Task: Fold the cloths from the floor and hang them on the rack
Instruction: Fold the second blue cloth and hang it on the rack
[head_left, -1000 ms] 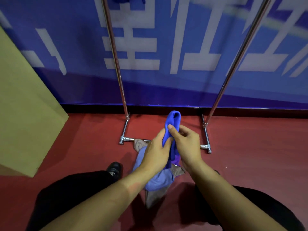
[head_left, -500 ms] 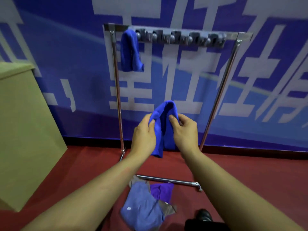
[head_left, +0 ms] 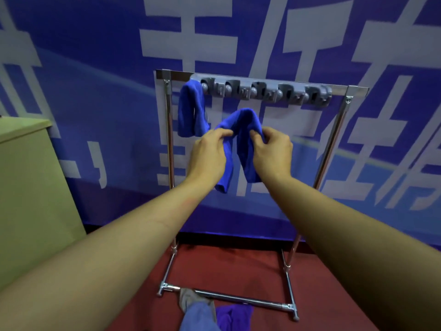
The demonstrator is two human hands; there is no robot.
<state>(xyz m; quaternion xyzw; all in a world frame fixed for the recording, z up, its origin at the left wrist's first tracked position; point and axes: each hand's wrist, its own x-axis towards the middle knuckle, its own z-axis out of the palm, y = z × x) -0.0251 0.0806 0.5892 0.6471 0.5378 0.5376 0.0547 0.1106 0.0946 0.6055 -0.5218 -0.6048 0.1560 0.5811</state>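
A folded blue cloth (head_left: 241, 139) is held up in front of the metal rack (head_left: 334, 144), draped in an arch below the grey row of clips (head_left: 265, 90) on the top bar. My left hand (head_left: 207, 156) pinches its left side and my right hand (head_left: 272, 151) pinches its right side. Another blue cloth (head_left: 191, 111) hangs from the leftmost clip. On the red floor by the rack's base lie a light blue cloth (head_left: 198, 316), a purple cloth (head_left: 235, 316) and a grey-brown cloth (head_left: 188, 298).
A tan cabinet (head_left: 31, 182) stands at the left, close to the rack. A blue banner with white characters (head_left: 95, 68) covers the wall behind. The rack's base bar (head_left: 229, 297) crosses the red floor (head_left: 226, 266) near the cloth pile.
Both hands have risen with the blue cloth from near the floor up to just below the clip row, and have spread it apart. My view has tilted upward.
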